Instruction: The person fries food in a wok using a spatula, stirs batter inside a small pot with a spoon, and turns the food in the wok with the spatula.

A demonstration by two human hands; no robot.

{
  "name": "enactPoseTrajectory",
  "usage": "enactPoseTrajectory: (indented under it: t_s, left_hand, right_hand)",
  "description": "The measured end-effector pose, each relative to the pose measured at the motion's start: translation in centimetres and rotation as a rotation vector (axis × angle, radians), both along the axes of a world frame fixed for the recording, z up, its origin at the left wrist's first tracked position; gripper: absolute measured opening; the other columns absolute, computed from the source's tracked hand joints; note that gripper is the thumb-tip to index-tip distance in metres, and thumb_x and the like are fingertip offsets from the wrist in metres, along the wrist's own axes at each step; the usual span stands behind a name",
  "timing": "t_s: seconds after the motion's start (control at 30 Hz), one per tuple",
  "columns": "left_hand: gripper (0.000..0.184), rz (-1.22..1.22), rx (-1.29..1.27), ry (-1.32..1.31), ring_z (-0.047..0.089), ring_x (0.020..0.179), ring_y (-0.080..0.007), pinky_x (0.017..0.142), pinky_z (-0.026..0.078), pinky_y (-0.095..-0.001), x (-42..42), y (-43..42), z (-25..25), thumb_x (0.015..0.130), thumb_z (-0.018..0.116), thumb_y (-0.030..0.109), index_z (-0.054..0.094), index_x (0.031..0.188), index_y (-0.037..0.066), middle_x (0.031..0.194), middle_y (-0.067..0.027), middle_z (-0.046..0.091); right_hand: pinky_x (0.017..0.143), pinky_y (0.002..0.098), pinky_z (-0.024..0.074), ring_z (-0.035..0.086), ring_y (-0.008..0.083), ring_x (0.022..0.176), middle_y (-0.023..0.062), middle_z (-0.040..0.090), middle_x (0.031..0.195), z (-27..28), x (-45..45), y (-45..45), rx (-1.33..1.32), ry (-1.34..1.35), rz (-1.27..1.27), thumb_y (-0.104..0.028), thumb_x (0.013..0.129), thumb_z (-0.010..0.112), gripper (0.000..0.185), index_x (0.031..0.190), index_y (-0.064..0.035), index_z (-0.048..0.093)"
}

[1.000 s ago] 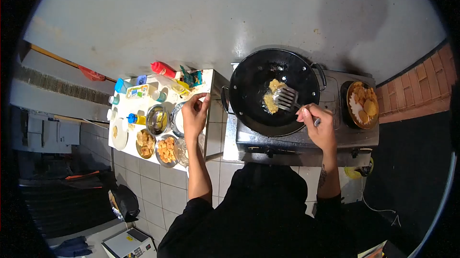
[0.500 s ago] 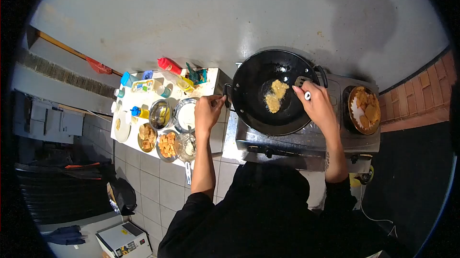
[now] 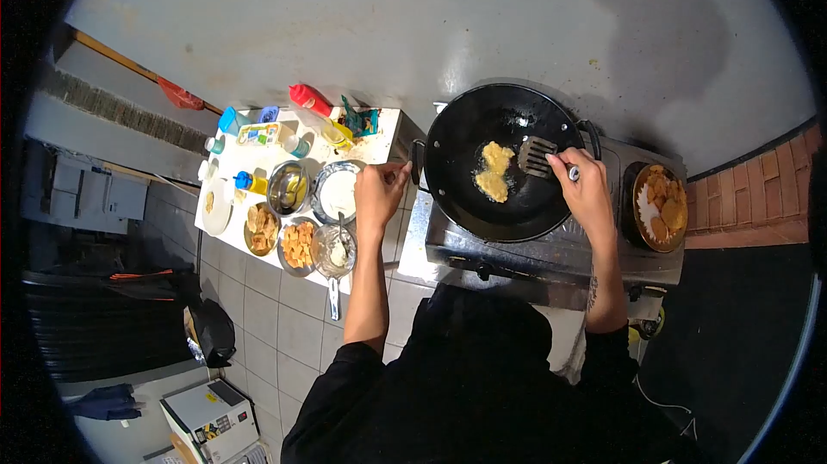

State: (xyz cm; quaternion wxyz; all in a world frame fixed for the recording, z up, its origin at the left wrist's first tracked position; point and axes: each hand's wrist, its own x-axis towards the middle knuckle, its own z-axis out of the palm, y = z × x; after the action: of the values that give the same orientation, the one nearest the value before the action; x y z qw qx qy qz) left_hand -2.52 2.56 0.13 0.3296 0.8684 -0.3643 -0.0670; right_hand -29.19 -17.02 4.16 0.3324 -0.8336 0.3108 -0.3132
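Observation:
A black wok (image 3: 465,197) sits on the steel stove (image 3: 551,270), with yellow battered food (image 3: 494,173) frying in its middle. My right hand (image 3: 586,193) is closed on the handle of a slotted spatula (image 3: 536,157), whose head is over the wok just right of the food. My left hand (image 3: 379,197) is by the wok's left handle (image 3: 417,161), thumb and fingers pinched together; whether they grip anything is too small to tell. Close to this hand is a bowl of white powder (image 3: 338,192).
The white side table (image 3: 379,147) bears a red bottle (image 3: 310,99), a metal bowl (image 3: 288,188), a plate of orange pieces (image 3: 298,245), a glass bowl (image 3: 334,251) and a white plate (image 3: 216,206). A plate of fried food (image 3: 660,207) is at the stove's right.
The spatula has come off the food and moved right, and its head has turned. The food lies uncovered. My left hand has shifted from over the side table toward the wok's left handle.

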Motion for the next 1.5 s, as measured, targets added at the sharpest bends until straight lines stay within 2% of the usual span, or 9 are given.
enactPoseTrajectory:
  t_s: [0.1, 0.2, 0.3, 0.63, 1.07, 1.2, 1.33, 1.4, 1.5]
  left_hand:
    - [0.027, 0.014, -0.039, 0.015, 0.058, 0.052, -0.0275, 0.055, 0.046, -0.0386, -0.5, 0.2, 0.6, 0.085, 0.074, 0.029, 0.076, 0.090, 0.002, 0.060, -0.0144, 0.062]
    - [0.028, 0.015, 0.006, 0.032, 0.058, 0.052, -0.0275, 0.055, 0.046, -0.0386, -0.5, 0.3, 0.6, 0.086, 0.074, 0.029, 0.076, 0.090, 0.001, 0.060, -0.0143, 0.061]
    - [0.031, -0.016, -0.036, 0.016, 0.058, 0.052, -0.0280, 0.055, 0.046, -0.0389, -0.6, 0.4, 0.1, 0.086, 0.073, 0.030, 0.075, 0.089, 0.000, 0.060, -0.0146, 0.062]
    - [0.033, 0.011, -0.116, -0.003, 0.057, 0.050, -0.0280, 0.055, 0.045, -0.0382, -0.3, 0.6, 0.7, 0.087, 0.073, 0.031, 0.074, 0.088, -0.002, 0.057, -0.0156, 0.060]
    - [0.034, 0.060, -0.158, 0.054, 0.044, 0.047, -0.0171, 0.050, 0.039, -0.0355, 0.9, 1.2, 0.8, 0.088, 0.073, 0.032, 0.074, 0.091, -0.002, 0.052, -0.0106, 0.052]
    - [0.035, 0.079, -0.124, 0.095, 0.039, 0.047, -0.0153, 0.049, 0.036, -0.0356, 1.0, 2.1, 2.2, 0.088, 0.073, 0.032, 0.074, 0.092, -0.003, 0.051, -0.0090, 0.049]
    - [0.035, 0.064, -0.094, 0.155, 0.043, 0.047, -0.0162, 0.050, 0.038, -0.0352, 1.3, 2.3, 1.5, 0.088, 0.072, 0.031, 0.074, 0.091, -0.003, 0.052, -0.0103, 0.051]
    - [0.034, -0.071, -0.200, 0.033, 0.050, 0.048, -0.0185, 0.052, 0.041, -0.0355, 1.1, 2.0, 0.8, 0.088, 0.072, 0.031, 0.074, 0.091, -0.003, 0.055, -0.0133, 0.056]
    - [0.033, -0.049, -0.068, 0.085, 0.057, 0.052, -0.0241, 0.055, 0.044, -0.0371, 0.3, 1.3, 1.0, 0.088, 0.072, 0.031, 0.074, 0.090, -0.002, 0.060, -0.0160, 0.061]
  right_hand:
    - [0.055, 0.0378, 0.0392, 0.053, 0.0250, 0.057, 0.0169, 0.059, 0.070, -1.8, 0.0, 0.2, -0.074, -0.114, 0.037, -0.017, 0.092, 0.069, 0.027, 0.081, 0.0064, 0.059]
    - [0.054, 0.0335, 0.0448, 0.057, 0.0183, 0.056, 0.0138, 0.062, 0.069, -4.6, 0.6, 0.1, 0.050, -0.085, 0.005, -0.016, 0.095, 0.066, 0.027, 0.081, 0.0066, 0.062]
    - [0.059, 0.0272, 0.0592, 0.064, 0.0098, 0.066, 0.0090, 0.068, 0.076, -5.7, 1.4, 0.0, 0.360, -0.332, -0.025, -0.019, 0.100, 0.059, 0.033, 0.082, 0.0082, 0.066]
    - [0.060, 0.0298, 0.0618, 0.063, 0.0109, 0.066, 0.0116, 0.068, 0.079, -2.9, 2.7, 0.7, 0.449, -0.486, 0.012, -0.019, 0.101, 0.057, 0.034, 0.082, 0.0077, 0.066]
    - [0.061, 0.0269, 0.0576, 0.072, 0.0152, 0.072, 0.0115, 0.073, 0.080, 0.6, 4.4, 4.5, 0.254, -0.401, 0.125, -0.014, 0.097, 0.063, 0.024, 0.088, 0.0070, 0.069]
    - [0.061, 0.0262, 0.0582, 0.070, 0.0131, 0.071, 0.0105, 0.071, 0.078, -0.3, 3.1, 3.1, 0.278, -0.455, 0.013, -0.016, 0.097, 0.063, 0.027, 0.084, 0.0067, 0.068]
    - [0.057, 0.0284, 0.0606, 0.061, 0.0092, 0.063, 0.0073, 0.063, 0.069, -0.6, 0.8, 1.7, 0.359, -0.469, -0.117, -0.019, 0.100, 0.058, 0.036, 0.076, 0.0066, 0.064]
    - [0.056, 0.0285, 0.0606, 0.061, 0.0095, 0.062, 0.0076, 0.062, 0.069, -1.7, 0.9, 1.9, 0.389, -0.487, -0.131, -0.019, 0.101, 0.057, 0.037, 0.075, 0.0067, 0.064]
    - [0.057, 0.0295, 0.0610, 0.063, 0.0122, 0.065, 0.0090, 0.062, 0.071, -3.8, 1.1, 2.5, 0.486, -0.547, -0.116, -0.014, 0.101, 0.053, 0.035, 0.073, 0.0060, 0.061]
